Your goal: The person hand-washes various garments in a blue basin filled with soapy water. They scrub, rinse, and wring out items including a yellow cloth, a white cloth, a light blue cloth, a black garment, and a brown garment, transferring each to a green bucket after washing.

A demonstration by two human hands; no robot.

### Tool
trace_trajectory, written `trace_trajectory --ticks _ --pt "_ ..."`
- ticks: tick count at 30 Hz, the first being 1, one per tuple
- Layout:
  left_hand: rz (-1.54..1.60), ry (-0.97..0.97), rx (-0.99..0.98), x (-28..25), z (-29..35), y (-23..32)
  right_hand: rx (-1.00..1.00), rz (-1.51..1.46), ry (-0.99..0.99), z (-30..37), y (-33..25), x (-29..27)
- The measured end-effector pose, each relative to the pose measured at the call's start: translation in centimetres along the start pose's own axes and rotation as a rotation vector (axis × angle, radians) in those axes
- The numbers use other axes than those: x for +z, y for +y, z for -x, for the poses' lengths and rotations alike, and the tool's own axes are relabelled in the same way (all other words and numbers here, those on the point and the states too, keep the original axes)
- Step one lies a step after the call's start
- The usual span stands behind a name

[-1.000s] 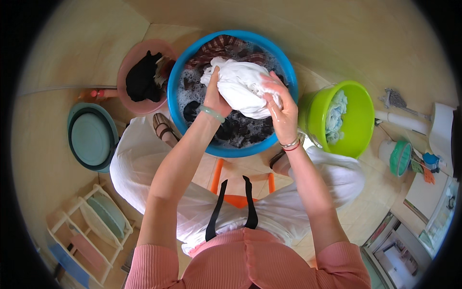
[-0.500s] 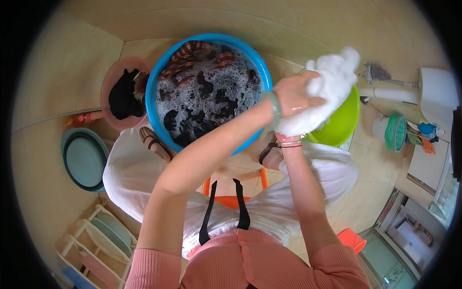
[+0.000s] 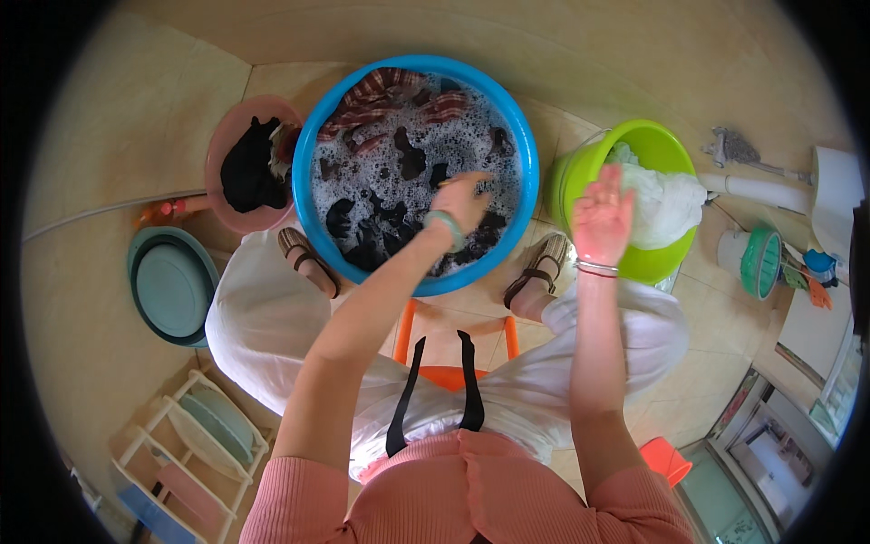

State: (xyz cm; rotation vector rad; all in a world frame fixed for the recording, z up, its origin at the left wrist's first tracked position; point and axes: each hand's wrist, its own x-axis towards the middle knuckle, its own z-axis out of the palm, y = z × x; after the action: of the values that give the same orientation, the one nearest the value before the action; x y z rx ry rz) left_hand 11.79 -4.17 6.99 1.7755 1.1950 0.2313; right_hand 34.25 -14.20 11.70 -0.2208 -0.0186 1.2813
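At the far left a teal basin [image 3: 170,286] lies on the tiled floor [image 3: 91,145], and below it a white rack [image 3: 195,449] is partly cut by the dark rim of the view. Next comes a pink basin [image 3: 237,204] holding a dark garment [image 3: 249,168] whose shape is hard to read. The big blue tub [image 3: 313,231] sits between the person's sandalled feet, full of suds with dark clothes [image 3: 372,236] half sunk and a striped cloth [image 3: 381,91] at its far edge. The left hand [image 3: 460,199] hovers over the suds, fingers loosely curled and blurred, so whether it touches the water or grips anything cannot be told. The right hand [image 3: 600,218] is spread open, palm down, holding nothing, just beside the green bucket [image 3: 580,177]. The white cloth [image 3: 666,204] lies bunched inside that bucket, spilling over its right rim. Further right, a small teal pail [image 3: 757,263] and other small items are too small and bent to make out.
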Motion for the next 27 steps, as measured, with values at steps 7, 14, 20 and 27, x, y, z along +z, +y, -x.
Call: trace_trajectory --ticks 7,14,20,27 --pt "-0.479 -0.23 -0.342 -2.9 3.3 -10.9 0.442 0.874 0.319 -2.8 10.8 -1.7" --pt "-0.637 -0.448 -0.171 -2.6 4.4 -13.1 0.228 1.978 -0.21 -11.6 16.2 -6.7" --pt "-0.449 -0.309 -0.141 -1.9 5.9 -15.7 0.632 2.651 -0.465 -9.0 20.9 -7.2" --pt "0.255 -0.107 -0.378 -1.8 5.5 -16.1 0.492 2.606 -0.296 -9.1 18.7 -10.0"
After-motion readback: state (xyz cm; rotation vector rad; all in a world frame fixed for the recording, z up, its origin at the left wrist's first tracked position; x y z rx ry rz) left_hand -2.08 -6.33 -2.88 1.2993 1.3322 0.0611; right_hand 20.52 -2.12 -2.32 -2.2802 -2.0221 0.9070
